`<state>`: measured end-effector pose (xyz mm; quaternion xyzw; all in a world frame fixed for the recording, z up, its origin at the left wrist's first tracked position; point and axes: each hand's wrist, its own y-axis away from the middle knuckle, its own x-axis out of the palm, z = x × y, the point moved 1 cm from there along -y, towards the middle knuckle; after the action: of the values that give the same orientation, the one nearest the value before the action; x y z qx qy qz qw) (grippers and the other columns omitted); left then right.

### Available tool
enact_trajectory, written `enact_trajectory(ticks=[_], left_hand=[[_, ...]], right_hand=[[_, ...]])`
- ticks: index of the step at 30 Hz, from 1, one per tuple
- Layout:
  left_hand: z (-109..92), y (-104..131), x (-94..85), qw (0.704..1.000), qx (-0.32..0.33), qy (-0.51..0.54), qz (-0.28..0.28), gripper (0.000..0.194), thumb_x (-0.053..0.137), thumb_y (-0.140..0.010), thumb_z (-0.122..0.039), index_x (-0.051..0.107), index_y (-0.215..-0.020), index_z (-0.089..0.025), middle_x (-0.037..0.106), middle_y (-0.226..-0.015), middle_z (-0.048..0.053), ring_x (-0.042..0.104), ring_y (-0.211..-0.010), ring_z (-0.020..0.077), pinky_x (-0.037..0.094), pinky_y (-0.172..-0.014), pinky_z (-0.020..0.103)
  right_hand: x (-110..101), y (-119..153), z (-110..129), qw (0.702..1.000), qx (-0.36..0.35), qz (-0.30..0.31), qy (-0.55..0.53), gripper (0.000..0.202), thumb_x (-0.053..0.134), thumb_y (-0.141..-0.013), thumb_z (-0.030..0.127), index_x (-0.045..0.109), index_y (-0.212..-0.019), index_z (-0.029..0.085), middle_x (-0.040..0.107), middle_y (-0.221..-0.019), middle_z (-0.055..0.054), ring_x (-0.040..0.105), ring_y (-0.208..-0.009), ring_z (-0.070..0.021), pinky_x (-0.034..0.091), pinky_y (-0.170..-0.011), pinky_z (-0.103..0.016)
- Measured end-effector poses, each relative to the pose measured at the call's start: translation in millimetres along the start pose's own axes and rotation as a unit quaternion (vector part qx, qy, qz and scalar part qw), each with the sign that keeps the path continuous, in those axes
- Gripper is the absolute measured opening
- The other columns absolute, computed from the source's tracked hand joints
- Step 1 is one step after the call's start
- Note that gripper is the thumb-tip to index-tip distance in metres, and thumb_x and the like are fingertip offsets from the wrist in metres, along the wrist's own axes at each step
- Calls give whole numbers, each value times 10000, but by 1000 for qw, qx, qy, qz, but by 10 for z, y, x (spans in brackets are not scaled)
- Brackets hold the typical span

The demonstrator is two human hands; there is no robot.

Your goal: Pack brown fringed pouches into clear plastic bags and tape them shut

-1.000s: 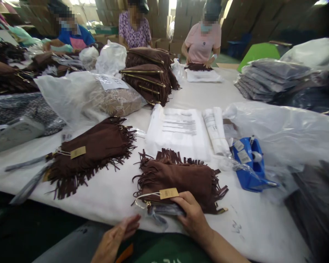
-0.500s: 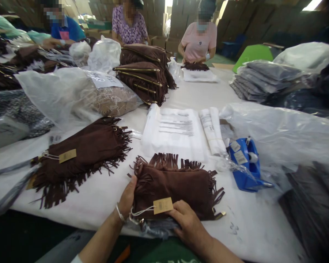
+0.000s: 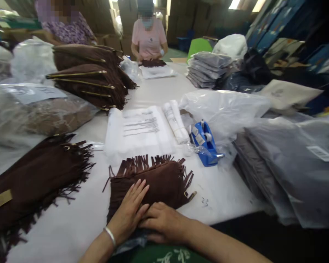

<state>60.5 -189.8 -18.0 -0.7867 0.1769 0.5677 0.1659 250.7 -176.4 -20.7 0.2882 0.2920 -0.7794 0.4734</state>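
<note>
The brown fringed bag [image 3: 164, 182] is lying on the white table [image 3: 222, 190], its long axis running roughly left to right, the right end slightly farther off. The left hand [image 3: 130, 210] is resting flat over its left half, fingers extended together; the right hand [image 3: 164, 221] is curling at its near edge, its grip hidden, and printed white packaging [image 3: 139, 128] is lying beyond the far fringe.

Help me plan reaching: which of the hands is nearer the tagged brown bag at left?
Left. The left hand lies on the front bag, right of the tagged brown bag; the right hand is farther right.
</note>
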Motion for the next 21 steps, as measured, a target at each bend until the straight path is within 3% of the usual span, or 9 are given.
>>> enact_trajectory(ticks=[3, 6, 8, 11, 15, 19, 21], left_hand=[[-141, -226, -49, 997, 70, 9, 19, 602, 434, -913, -252, 169, -1452, -210, 245, -1507, 84, 223, -1381, 237, 318, -1094, 460], [-373, -412, 32, 992, 119, -27, 41, 699, 525, -827, -212, 201, -1446, -173, 202, -1517, 93, 167, -1391, 279, 301, -1103, 474], [-519, -497, 159, 990, 115, -73, 31, 731, 523, -765, -134, 232, -1436, -130, 195, -1515, 120, 138, -1391, 313, 281, -1106, 508], [-625, -565, 344, 983, 138, -122, -23, 684, 437, -745, -24, 284, -1409, -78, 302, -1469, 167, 204, -1373, 315, 326, -1086, 500], [-582, -548, 335, 974, 201, -75, -72, 665, 355, -780, 10, 226, -1427, -77, 431, -1398, 159, 292, -1351, 257, 397, -1056, 453], [-584, -430, 187, 972, 212, 7, -97, 646, 335, -813, -3, 197, -1438, -95, 431, -1403, 136, 311, -1345, 238, 403, -1058, 438], [-623, -361, 167, 971, 215, 28, -100, 625, 340, -814, -7, 236, -1425, -83, 408, -1417, 140, 307, -1346, 253, 402, -1055, 447]], right_hand=[[-186, 307, 36, 984, 24, -115, -132, 350, 532, -885, 391, 565, -1168, 188, 645, -1081, -71, 553, -1027, -179, 398, -915, -318], [-232, 730, 104, 919, 185, -244, -248, 278, 505, -899, 348, 630, -1075, 174, 662, -999, -87, 611, -924, -171, 463, -838, -304], [-169, 966, 136, 862, 297, -276, -304, 270, 497, -902, 359, 667, -994, 170, 670, -919, -82, 642, -822, -172, 495, -765, -303], [-50, 1125, 147, 790, 383, -261, -401, 317, 507, -890, 402, 668, -991, 148, 681, -881, -94, 665, -770, -192, 516, -725, -322], [2, 1007, 124, 697, 400, -238, -546, 422, 564, -834, 455, 637, -1068, 111, 671, -970, -137, 663, -842, -241, 531, -726, -372], [-38, 705, 47, 570, 310, -356, -672, 410, 569, -826, 417, 608, -1112, 126, 638, -1110, -124, 607, -1025, -234, 463, -926, -406], [-85, 560, -47, 531, 267, -395, -700, 453, 503, -844, 482, 610, -1096, 120, 646, -1100, -129, 588, -1063, -234, 450, -947, -419]])
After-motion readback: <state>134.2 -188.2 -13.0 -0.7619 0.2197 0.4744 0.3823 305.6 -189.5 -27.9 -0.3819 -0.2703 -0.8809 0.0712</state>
